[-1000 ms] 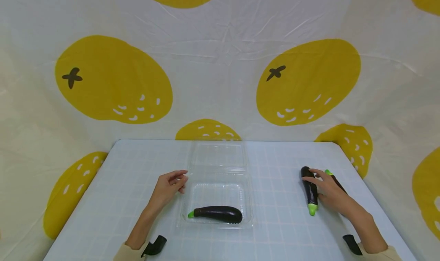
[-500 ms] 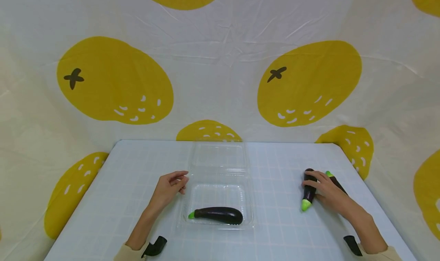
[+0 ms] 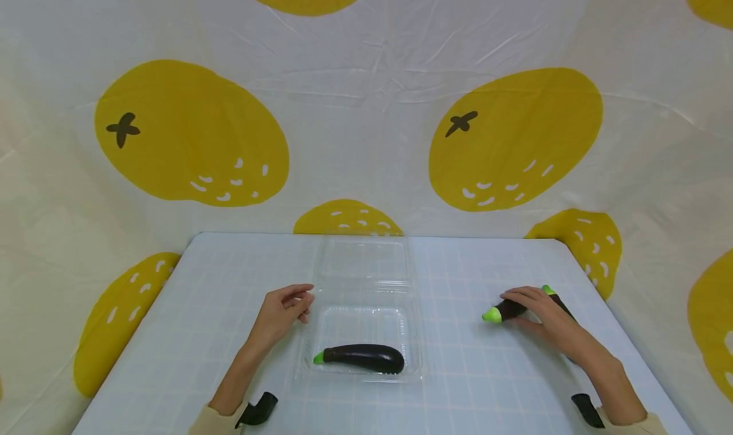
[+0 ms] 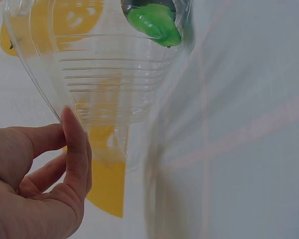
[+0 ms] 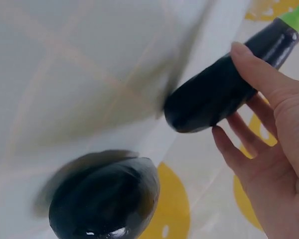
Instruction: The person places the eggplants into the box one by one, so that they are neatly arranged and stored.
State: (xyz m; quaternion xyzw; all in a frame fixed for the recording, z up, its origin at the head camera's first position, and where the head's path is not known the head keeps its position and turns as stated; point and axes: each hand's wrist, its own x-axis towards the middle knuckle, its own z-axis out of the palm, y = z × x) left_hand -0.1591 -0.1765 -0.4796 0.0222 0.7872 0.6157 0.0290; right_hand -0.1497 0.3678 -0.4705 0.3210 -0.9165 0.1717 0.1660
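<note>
A clear plastic clamshell container [image 3: 357, 298] lies opened on the table, its lid [image 3: 363, 260] folded back. Inside its near side rests one dark eggplant [image 3: 366, 357] with a green stem end. My left hand [image 3: 280, 314] pinches the container's left rim between thumb and finger, as the left wrist view shows. On the right, my right hand [image 3: 541, 317] grips a second eggplant [image 5: 214, 94] between thumb and fingers, its green end [image 3: 491, 315] pointing left. A third eggplant [image 3: 561, 304] lies just beyond that hand, partly hidden by it; its rounded end [image 5: 104, 199] shows in the right wrist view.
The table [image 3: 452, 371] has a pale checked cover. Behind and around it hangs a white cloth [image 3: 357, 136] printed with large yellow fruit shapes. Black straps [image 3: 259, 409] show at both wrists.
The gripped eggplant has turned in my right hand's hold, its green end swinging from pointing toward me to pointing left. My left hand and the container have stayed in place.
</note>
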